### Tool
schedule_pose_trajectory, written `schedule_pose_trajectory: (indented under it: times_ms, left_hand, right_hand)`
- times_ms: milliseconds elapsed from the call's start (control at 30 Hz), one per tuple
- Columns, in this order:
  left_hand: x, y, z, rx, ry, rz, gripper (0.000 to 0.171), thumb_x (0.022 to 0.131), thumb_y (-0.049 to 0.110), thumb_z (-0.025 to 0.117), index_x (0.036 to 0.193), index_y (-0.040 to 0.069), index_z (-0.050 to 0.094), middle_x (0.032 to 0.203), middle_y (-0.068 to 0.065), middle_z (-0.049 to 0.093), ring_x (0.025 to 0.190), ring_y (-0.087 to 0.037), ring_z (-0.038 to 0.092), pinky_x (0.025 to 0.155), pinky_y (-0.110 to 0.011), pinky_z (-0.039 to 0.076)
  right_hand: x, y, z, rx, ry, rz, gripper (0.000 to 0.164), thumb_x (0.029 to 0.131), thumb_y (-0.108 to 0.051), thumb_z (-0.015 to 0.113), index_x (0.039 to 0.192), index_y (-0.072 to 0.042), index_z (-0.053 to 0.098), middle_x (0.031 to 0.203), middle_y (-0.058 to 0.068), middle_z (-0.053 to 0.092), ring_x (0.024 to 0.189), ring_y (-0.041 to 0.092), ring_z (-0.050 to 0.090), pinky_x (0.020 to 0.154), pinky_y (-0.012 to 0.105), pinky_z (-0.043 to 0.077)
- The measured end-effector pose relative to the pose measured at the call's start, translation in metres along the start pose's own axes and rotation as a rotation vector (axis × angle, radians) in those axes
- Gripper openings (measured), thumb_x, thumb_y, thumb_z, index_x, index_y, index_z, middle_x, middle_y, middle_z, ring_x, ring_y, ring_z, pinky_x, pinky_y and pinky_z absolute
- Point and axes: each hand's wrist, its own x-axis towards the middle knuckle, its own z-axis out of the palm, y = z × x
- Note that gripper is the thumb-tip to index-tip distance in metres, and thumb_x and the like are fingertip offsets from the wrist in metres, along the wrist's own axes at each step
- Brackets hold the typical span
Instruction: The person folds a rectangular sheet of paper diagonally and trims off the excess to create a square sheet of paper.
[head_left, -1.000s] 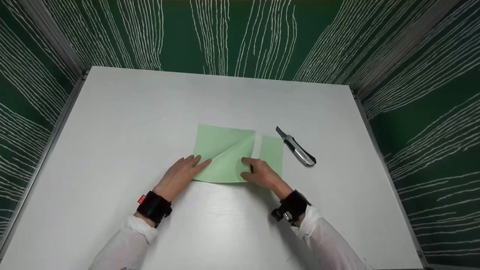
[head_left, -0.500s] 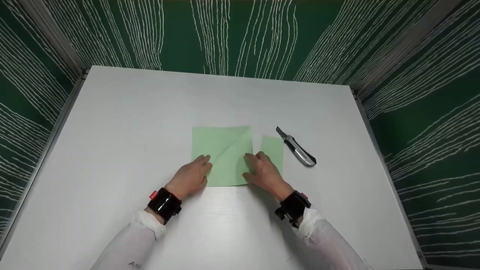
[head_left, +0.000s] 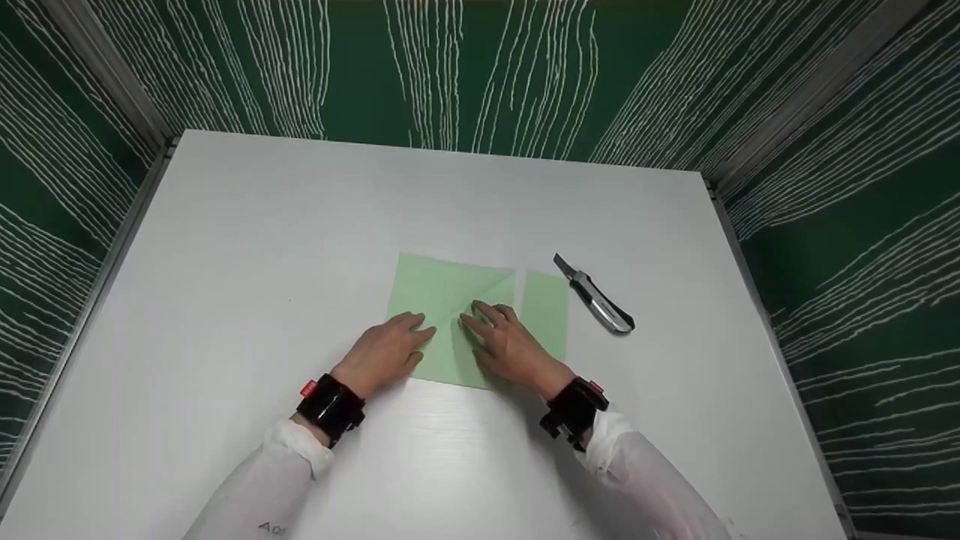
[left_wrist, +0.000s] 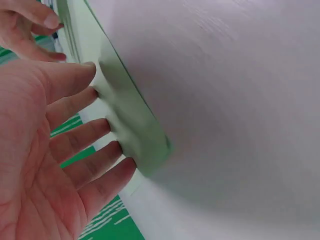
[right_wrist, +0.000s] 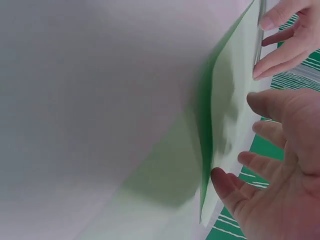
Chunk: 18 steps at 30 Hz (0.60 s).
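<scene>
In the head view, a light green sheet of paper (head_left: 427,285) lies mid-table with a diagonal crease near its far right corner. My left hand (head_left: 381,352) rests its spread fingertips on the sheet's left part; the left wrist view shows these fingers (left_wrist: 85,170) nearly straight along the paper (left_wrist: 132,125). My right hand (head_left: 516,351) touches the right part of the sheet, fingers extended and pointing inward. In the right wrist view, the near edge of the paper (right_wrist: 225,100) stands a little off the table, close to the fingertips (right_wrist: 222,182).
A narrower green paper strip (head_left: 546,300) lies right of the sheet, partly behind my right hand. Beyond it, a utility knife (head_left: 596,300) lies with its blade out. The white table (head_left: 262,225) is bordered by green walls (head_left: 360,75) with white lines.
The sheet has shifted and turned slightly. My right hand has slid leftward from the sheet's right edge onto its middle. My left hand has moved a little right. Knife and strip stay put.
</scene>
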Motion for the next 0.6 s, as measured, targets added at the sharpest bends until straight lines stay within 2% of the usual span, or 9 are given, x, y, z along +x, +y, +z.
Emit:
schedule_pose_trajectory:
  times_ms: [100, 233, 367, 467, 600]
  left_hand:
    - [-0.001, 0.004, -0.002, 0.022, -0.013, -0.005, 0.04, 0.094, 0.021, 0.057, 0.133, 0.01, 0.054, 0.139, -0.016, 0.05, 0.128, -0.033, 0.048, 0.1, -0.042, 0.046]
    - [0.0, 0.006, -0.003, 0.05, -0.021, -0.012, 0.038, 0.095, 0.024, 0.055, 0.13, 0.011, 0.057, 0.137, -0.017, 0.052, 0.125, -0.035, 0.051, 0.094, -0.044, 0.05]
    - [0.001, 0.007, -0.004, 0.083, -0.019, 0.005, 0.037, 0.095, 0.025, 0.055, 0.13, 0.014, 0.057, 0.134, -0.02, 0.054, 0.122, -0.037, 0.053, 0.086, -0.045, 0.054]
    - [0.002, 0.008, -0.005, 0.11, 0.003, 0.017, 0.036, 0.094, 0.025, 0.056, 0.128, 0.015, 0.059, 0.131, -0.021, 0.056, 0.12, -0.036, 0.055, 0.082, -0.044, 0.055]
    - [0.006, 0.008, -0.004, 0.131, 0.084, 0.036, 0.027, 0.091, 0.022, 0.061, 0.116, 0.012, 0.066, 0.116, -0.018, 0.065, 0.101, -0.031, 0.064, 0.073, -0.04, 0.057]
  right_hand:
    - [0.003, -0.002, 0.003, -0.003, -0.004, -0.018, 0.045, 0.091, -0.013, 0.058, 0.135, -0.013, 0.052, 0.144, 0.02, 0.042, 0.122, 0.04, 0.046, 0.099, 0.05, 0.043]
    - [0.006, -0.003, 0.005, -0.038, 0.008, -0.025, 0.042, 0.093, -0.015, 0.055, 0.135, -0.015, 0.052, 0.141, 0.019, 0.045, 0.119, 0.041, 0.048, 0.088, 0.054, 0.048]
    - [0.008, -0.001, 0.008, -0.089, 0.021, -0.015, 0.042, 0.095, -0.018, 0.053, 0.137, -0.017, 0.05, 0.141, 0.017, 0.045, 0.117, 0.04, 0.049, 0.082, 0.053, 0.05]
    - [0.01, 0.001, 0.01, -0.12, 0.023, -0.01, 0.042, 0.095, -0.02, 0.053, 0.137, -0.017, 0.05, 0.142, 0.015, 0.045, 0.116, 0.038, 0.05, 0.081, 0.052, 0.05]
    - [0.012, 0.003, 0.009, -0.139, 0.038, -0.013, 0.039, 0.095, -0.021, 0.053, 0.134, -0.017, 0.053, 0.139, 0.015, 0.047, 0.112, 0.038, 0.051, 0.078, 0.052, 0.049]
